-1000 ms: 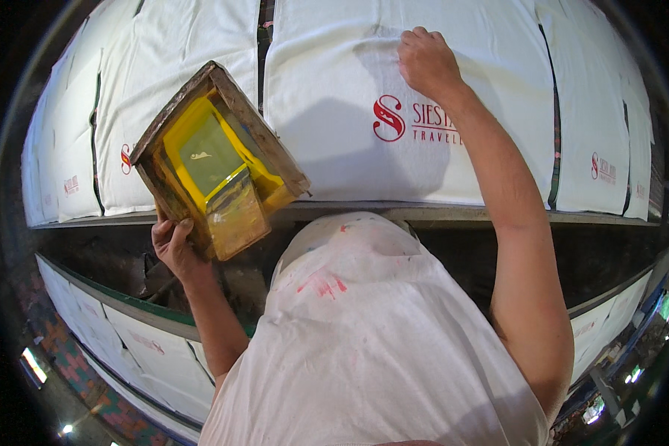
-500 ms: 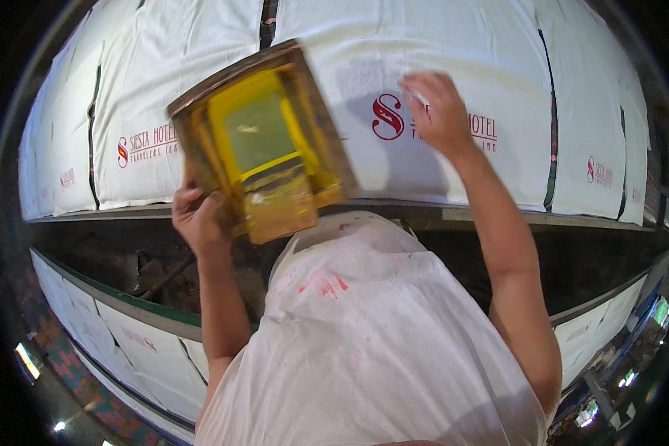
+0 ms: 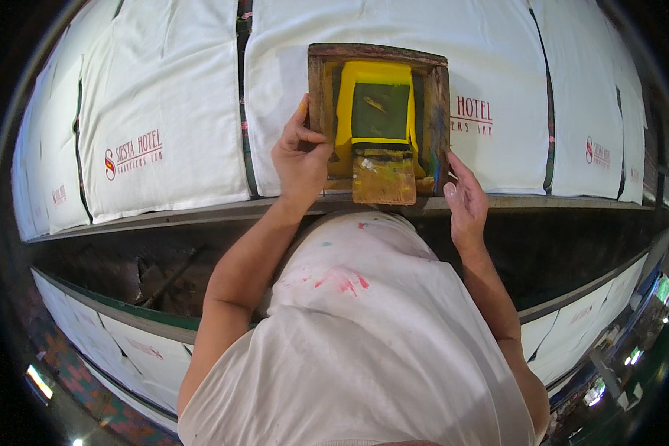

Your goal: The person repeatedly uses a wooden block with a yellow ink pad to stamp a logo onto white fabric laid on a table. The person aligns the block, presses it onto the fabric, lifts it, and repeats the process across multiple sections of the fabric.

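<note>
You've squared the screen [image 3: 394, 123] at upper centre, left hand [image 3: 302, 160] gripping its left side, right hand [image 3: 466, 204] loosely spread at its right edge, so both now flank it.

Long table [image 3: 527, 202] bearing row of white cloths [image 3: 171, 82], red print [image 3: 134, 154] near lower edges.

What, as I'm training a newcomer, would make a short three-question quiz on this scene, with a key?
1. What colour borders the dark panel inside the wooden frame?
2. True or false: the left hand is at the wooden frame's left side.
3. Where is the right hand? A: above the wooden frame's top; B: at its right side; C: out of the picture.

Key: 1. Yellow. 2. True. 3. B.
</note>
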Action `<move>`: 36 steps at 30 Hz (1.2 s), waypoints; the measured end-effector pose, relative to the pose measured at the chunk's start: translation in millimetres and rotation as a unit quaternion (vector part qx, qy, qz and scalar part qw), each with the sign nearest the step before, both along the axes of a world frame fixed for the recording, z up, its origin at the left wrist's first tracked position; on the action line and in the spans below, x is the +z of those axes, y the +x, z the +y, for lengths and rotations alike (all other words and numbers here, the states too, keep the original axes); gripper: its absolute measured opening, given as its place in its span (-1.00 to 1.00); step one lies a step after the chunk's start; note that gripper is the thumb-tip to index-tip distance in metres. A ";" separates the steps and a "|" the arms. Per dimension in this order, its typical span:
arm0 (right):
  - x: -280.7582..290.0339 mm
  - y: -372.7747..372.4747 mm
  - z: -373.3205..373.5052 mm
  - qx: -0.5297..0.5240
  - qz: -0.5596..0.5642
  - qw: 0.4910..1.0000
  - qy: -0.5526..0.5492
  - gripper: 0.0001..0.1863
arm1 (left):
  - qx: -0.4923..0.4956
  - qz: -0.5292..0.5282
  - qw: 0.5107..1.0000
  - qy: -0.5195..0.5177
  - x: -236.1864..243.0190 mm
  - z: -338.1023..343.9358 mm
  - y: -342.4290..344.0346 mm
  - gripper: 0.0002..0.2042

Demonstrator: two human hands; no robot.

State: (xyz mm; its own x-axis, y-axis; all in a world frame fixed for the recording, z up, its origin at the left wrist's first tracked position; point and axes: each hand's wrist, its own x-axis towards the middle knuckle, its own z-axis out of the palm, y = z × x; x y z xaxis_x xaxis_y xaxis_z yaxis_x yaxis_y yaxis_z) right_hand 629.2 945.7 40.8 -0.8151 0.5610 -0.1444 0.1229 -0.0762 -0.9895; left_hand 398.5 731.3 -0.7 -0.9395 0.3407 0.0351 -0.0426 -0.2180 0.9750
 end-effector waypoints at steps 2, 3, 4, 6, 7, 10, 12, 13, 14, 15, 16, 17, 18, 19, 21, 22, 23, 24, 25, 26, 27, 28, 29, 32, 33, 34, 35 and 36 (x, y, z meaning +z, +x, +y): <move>-2.8 2.4 0.3 -0.002 -0.006 1.000 -0.003 -0.36 | 0.008 -0.003 1.000 0.001 -0.8 1.4 0.1 -0.79; -4.5 3.5 0.0 -0.004 -0.009 1.000 -0.014 -0.36 | 0.010 -0.008 1.000 -0.004 -2.6 0.4 1.7 -0.80; -6.5 2.8 0.9 -0.002 -0.003 1.000 -0.017 -0.37 | 0.014 -0.009 1.000 -0.009 -2.4 -1.2 2.0 -0.80; -10.5 3.8 2.6 0.003 0.014 1.000 -0.012 -0.39 | 0.018 -0.009 1.000 -0.019 -1.8 -1.6 2.5 -0.81; -13.0 4.3 3.5 0.009 0.026 1.000 -0.006 -0.40 | 0.018 -0.007 1.000 -0.024 0.2 -1.1 2.5 -0.81; -18.4 6.7 6.7 0.013 0.038 0.999 0.029 -0.43 | 0.021 -0.021 0.999 -0.036 9.9 2.4 2.2 -0.81; -14.9 6.3 7.1 0.016 0.030 0.999 0.033 -0.42 | 0.019 -0.040 0.999 -0.027 11.8 3.4 3.0 -0.81; -13.9 6.1 7.5 0.019 0.026 0.999 0.036 -0.42 | 0.018 -0.051 0.998 -0.016 10.9 3.6 3.3 -0.81; -14.3 6.1 7.8 0.020 0.026 0.999 0.035 -0.42 | 0.016 -0.062 0.998 -0.004 10.1 3.8 3.4 -0.81; -14.9 6.2 8.4 0.021 0.027 0.999 0.035 -0.42 | 0.019 -0.061 0.998 -0.004 9.8 4.4 3.6 -0.81; -15.4 6.8 8.5 0.021 0.027 0.999 0.034 -0.42 | 0.021 -0.062 0.998 -0.004 9.6 5.0 4.0 -0.81; -17.4 7.8 9.4 0.020 0.034 0.999 0.032 -0.43 | 0.024 -0.062 0.998 -0.004 9.3 5.3 4.2 -0.81; -20.6 9.0 10.7 0.020 0.041 0.999 0.029 -0.44 | 0.023 -0.058 0.998 -0.011 7.9 5.3 4.0 -0.81; -22.3 9.6 11.3 0.018 0.049 0.998 0.027 -0.44 | 0.021 -0.055 0.998 -0.019 5.9 5.6 3.5 -0.81; -22.2 8.5 8.6 -0.008 0.029 0.999 0.028 -0.49 | 0.017 -0.051 0.998 -0.033 5.1 4.9 3.1 -0.81; -18.3 4.6 6.3 -0.021 0.019 0.999 0.028 -0.51 | 0.015 -0.051 0.998 -0.040 5.1 4.4 2.9 -0.81; -11.8 1.0 5.7 -0.006 0.016 0.989 0.147 -0.53 | 0.013 -0.051 0.998 -0.047 5.0 3.8 2.7 -0.82; -2.0 -3.1 6.9 0.009 0.012 0.965 0.263 -0.54 | 0.016 -0.051 0.998 -0.045 3.9 3.2 2.6 -0.82; 10.2 -8.5 6.8 0.022 0.008 0.926 0.376 -0.56 | 0.017 -0.051 0.998 -0.044 3.3 3.3 2.4 -0.82; 17.3 -11.6 5.4 0.059 0.026 0.919 0.390 -0.56 | 0.016 -0.052 0.998 -0.043 2.4 3.5 2.3 -0.82; 23.0 -14.9 4.2 0.096 0.044 0.909 0.403 -0.56 | 0.014 -0.048 0.998 -0.033 2.6 3.2 1.6 -0.83; 24.8 -16.8 2.4 0.133 0.062 0.898 0.415 -0.56 | 0.013 -0.045 0.999 -0.023 2.7 2.4 1.1 -0.84; 21.0 -19.3 0.9 0.167 0.087 0.883 0.429 -0.49 | 0.012 -0.042 0.999 -0.013 3.5 2.2 0.9 -0.84; 34.2 -26.3 -7.1 0.219 0.086 0.865 0.444 -0.55 | 0.007 -0.037 0.996 -0.077 12.8 1.7 3.2 -0.80; 33.0 -27.6 -9.1 0.223 0.083 0.856 0.460 -0.57 | 0.010 -0.017 0.997 -0.079 13.8 4.1 3.2 -0.78; 30.7 -29.9 -10.3 0.230 0.081 0.846 0.475 -0.59 | 0.016 0.002 0.997 -0.081 14.2 5.4 4.7 -0.76; 28.1 -31.4 -10.4 0.236 0.080 0.836 0.489 -0.60 | 0.023 0.021 0.996 -0.083 14.8 6.2 5.5 -0.73; 25.1 -32.1 -10.0 0.237 0.083 0.830 0.498 -0.62 | 0.015 0.031 0.995 -0.089 16.3 6.3 5.2 -0.72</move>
State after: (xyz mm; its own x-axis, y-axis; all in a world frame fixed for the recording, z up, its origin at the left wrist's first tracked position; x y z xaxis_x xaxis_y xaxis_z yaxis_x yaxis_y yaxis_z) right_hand 597.1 935.8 66.0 -0.9407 -0.0550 0.3348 -0.2392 0.8075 -0.5392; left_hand 403.7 737.6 15.5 -0.9474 0.3182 0.0352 0.0232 -0.0413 0.9989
